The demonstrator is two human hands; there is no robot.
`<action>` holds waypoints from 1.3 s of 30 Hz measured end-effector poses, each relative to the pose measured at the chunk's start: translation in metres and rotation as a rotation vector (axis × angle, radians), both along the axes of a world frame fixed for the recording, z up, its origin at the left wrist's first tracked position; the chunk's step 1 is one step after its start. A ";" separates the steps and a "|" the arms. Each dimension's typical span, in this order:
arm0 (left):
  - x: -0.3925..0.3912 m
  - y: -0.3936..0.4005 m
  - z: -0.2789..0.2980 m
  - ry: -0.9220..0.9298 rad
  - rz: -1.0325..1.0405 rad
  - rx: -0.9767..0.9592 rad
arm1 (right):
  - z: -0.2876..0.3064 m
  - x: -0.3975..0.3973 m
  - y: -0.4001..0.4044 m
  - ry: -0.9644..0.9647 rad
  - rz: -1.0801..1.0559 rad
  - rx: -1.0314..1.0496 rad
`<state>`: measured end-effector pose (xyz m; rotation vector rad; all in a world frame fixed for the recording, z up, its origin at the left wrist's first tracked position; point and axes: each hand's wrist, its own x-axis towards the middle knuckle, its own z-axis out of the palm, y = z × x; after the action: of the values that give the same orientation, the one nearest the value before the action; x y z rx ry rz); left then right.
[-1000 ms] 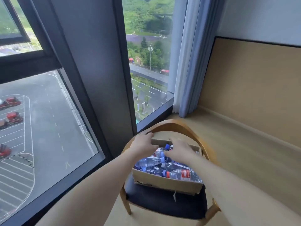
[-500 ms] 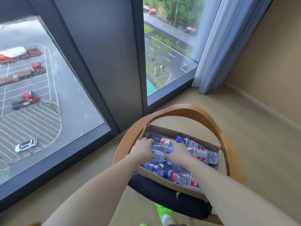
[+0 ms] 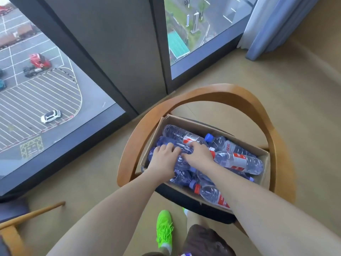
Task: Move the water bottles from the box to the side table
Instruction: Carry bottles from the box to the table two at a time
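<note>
An open cardboard box sits on a chair seat, filled with several clear water bottles lying on their sides, with blue or red caps and red labels. Both hands are inside the box at its left middle. My left hand and my right hand curl side by side over one water bottle that lies across the pile. Another bottle lies just right of my right hand, and one rests against the near wall. No side table is in view.
The wooden chair with a curved back rail wraps around the box. Behind it are floor-to-ceiling windows and a blue curtain. A second chair's arm shows at lower left. My green shoe stands just before the chair.
The view has tilted down and closer to the box. Both hands went from the box's far edge down onto the bottles and now sit together over one bottle.
</note>
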<state>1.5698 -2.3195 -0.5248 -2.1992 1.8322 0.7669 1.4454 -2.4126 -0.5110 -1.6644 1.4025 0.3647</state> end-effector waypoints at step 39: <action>0.071 0.085 0.289 1.394 0.839 -0.390 | 0.276 0.034 0.059 -1.026 -0.932 0.174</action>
<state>1.6411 -2.2342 -0.2360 -2.9736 1.2147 2.8504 1.4796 -2.3533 -0.2353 -0.6734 1.0981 -0.7770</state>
